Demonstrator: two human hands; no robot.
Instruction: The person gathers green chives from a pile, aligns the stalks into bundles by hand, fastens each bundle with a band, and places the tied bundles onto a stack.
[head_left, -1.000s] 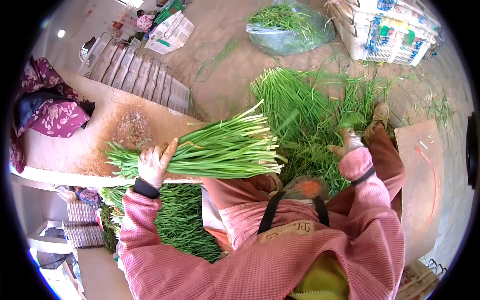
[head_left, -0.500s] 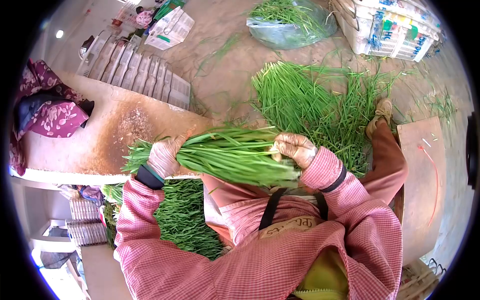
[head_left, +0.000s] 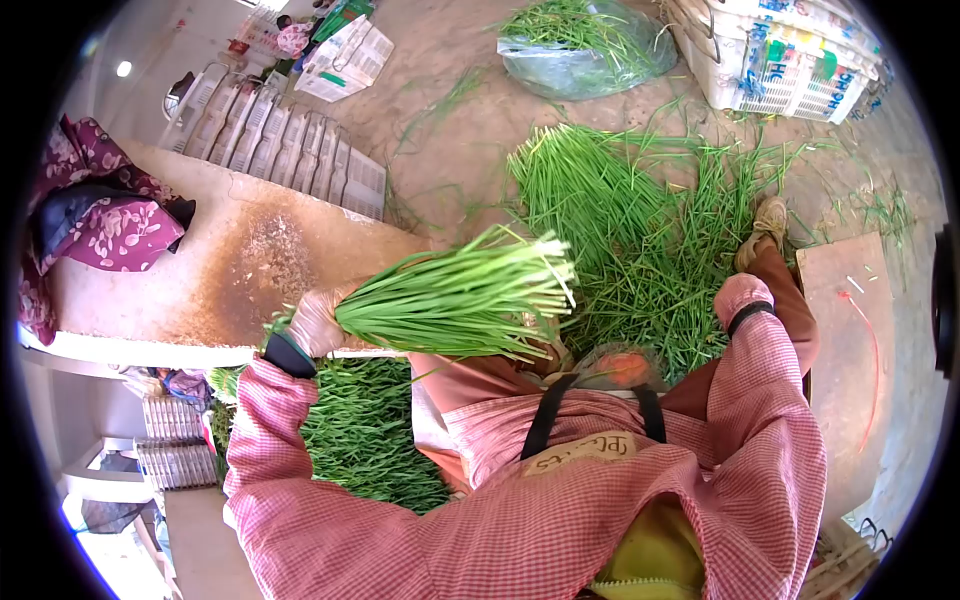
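Observation:
My left hand (head_left: 318, 322), in a thin clear glove, is closed around the leafy end of a bunch of garlic chives (head_left: 450, 295). The bunch lies sideways over my lap, its pale cut ends fanned out to the right. My right hand is hidden behind its pink checked cuff (head_left: 742, 292), which hangs by my right knee, next to the loose chives on the floor; its fingers do not show. Ahead of me lies a heap of garlic chives (head_left: 590, 185), neat on the left and tangled on the right.
A worn bench (head_left: 210, 290) stands at my left, with more chives (head_left: 360, 440) packed beside my thigh. Farther off are stacked white crates (head_left: 270, 140), a plastic bag of greens (head_left: 590, 65) and white baskets (head_left: 770, 75). A board (head_left: 845, 370) lies at right.
My right hand has let go of the cut ends and moved right, down towards the floor. The bunch stays in my left hand, its ends now tilted up and spread.

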